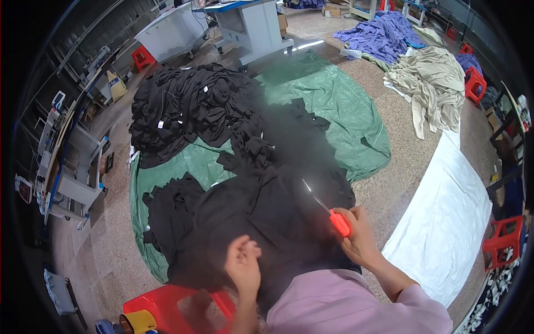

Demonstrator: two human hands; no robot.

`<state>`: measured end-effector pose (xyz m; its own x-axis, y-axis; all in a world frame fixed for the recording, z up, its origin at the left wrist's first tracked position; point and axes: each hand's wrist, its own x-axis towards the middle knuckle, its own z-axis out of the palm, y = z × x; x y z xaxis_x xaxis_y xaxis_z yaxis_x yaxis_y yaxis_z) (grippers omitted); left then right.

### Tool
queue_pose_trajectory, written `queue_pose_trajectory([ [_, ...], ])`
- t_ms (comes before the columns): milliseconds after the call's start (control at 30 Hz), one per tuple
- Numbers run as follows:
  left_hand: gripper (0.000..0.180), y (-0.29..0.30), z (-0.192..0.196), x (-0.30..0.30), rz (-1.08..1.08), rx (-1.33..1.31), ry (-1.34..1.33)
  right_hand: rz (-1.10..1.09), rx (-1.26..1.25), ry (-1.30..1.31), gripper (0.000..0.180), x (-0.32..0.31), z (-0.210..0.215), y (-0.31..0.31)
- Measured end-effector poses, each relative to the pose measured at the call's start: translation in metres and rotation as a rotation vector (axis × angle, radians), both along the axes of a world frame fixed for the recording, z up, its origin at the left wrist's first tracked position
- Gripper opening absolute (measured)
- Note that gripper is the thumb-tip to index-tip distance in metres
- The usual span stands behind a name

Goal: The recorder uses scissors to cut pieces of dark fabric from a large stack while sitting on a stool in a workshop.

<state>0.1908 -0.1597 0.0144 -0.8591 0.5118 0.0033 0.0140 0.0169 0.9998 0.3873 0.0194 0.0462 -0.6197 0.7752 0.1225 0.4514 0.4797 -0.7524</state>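
Black garment (267,217) across my lap: my left hand (243,266) pinches it, my right hand (356,234) grips red-handled snips (339,222); black pile (189,106) crowds the green tarp (345,111) beyond.

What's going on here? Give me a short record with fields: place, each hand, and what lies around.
place: workshop floor with a green sheet spread on it
left hand: pinching the black garment on the person's lap
right hand: gripping an orange-handled thread snips, blade pointing up and left
behind: black clothes pile on the green sheet
right side: white sheet, beige clothes pile, purple clothes pile
lower left: red stool
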Motion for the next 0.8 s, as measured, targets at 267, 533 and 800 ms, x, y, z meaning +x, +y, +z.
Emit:
queue_pose_trajectory([
  [267, 0.024, 0.043, -0.024, 0.052, -0.121, -0.066, 0.106, 0.181, -0.013, 0.009, 0.045, 0.001, 0.001, -0.018],
  [533, 0.027, 0.088, -0.019, 0.048, -0.344, -0.028, 0.842, 0.124, -0.059, 0.039, 0.04, 0.02, 0.007, -0.014],
  [800, 0.048, 0.046, -0.033, 0.046, -0.063, -0.545, 1.121, 0.311, 0.14, -0.163, 0.043, 0.036, 0.033, -0.02],
])
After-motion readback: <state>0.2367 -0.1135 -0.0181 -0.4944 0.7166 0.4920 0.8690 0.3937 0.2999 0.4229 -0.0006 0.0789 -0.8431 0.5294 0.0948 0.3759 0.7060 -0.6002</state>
